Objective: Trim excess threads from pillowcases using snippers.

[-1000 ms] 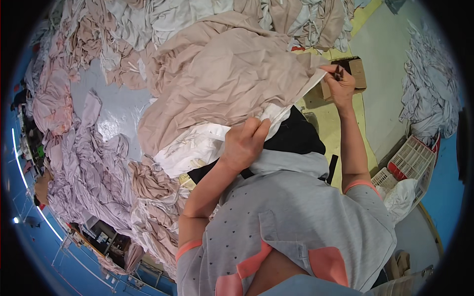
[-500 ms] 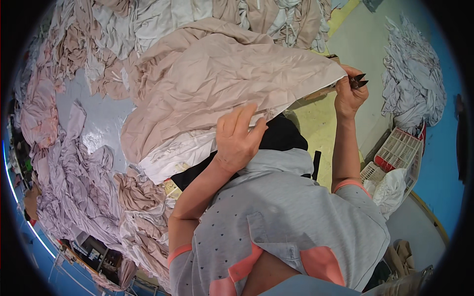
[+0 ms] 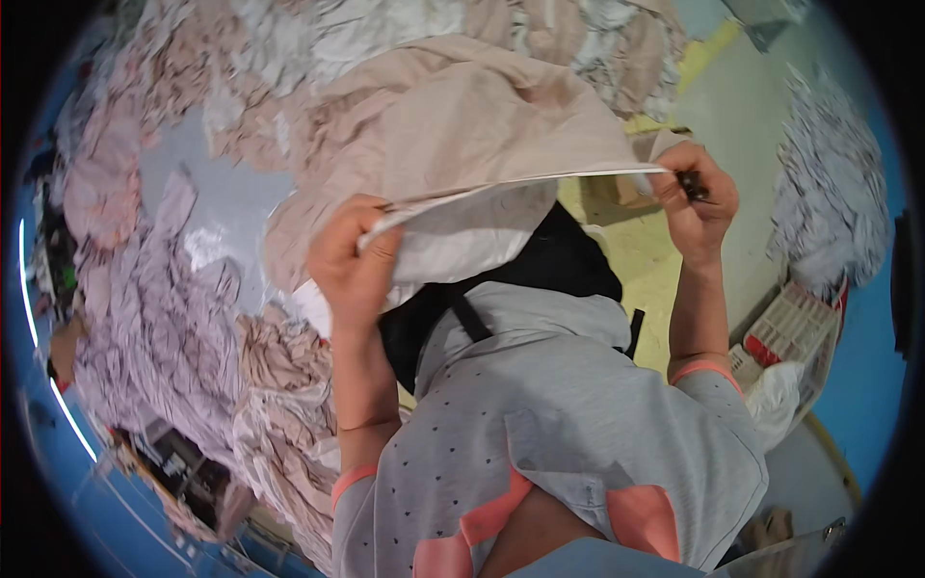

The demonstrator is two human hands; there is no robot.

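Note:
A large beige-pink cloth (image 3: 482, 116) with a white underside is held up in front of me, its near edge stretched between both hands. My left hand (image 3: 355, 255) pinches that edge on the left between thumb and fingers. On the right, my right hand (image 3: 701, 197) grips the other end of the edge. The same hand also holds small dark thread snips (image 3: 692, 186), whose tips stick out beside the fingers; most of the tool is hidden in the palm. The cloth's far part slopes away from me in loose folds.
Heaps of beige and white cloth (image 3: 405, 29) lie beyond, with a lilac-grey heap (image 3: 164, 337) at left. Another grey heap (image 3: 829, 193) is at far right, above a white plastic crate (image 3: 795, 328) holding a white bag (image 3: 776, 400). A cardboard box (image 3: 617, 197) sits partly behind the cloth.
My left hand has moved left and taken hold of the cloth's edge, where it was open before. The near edge is now lifted and stretched, showing more white underside.

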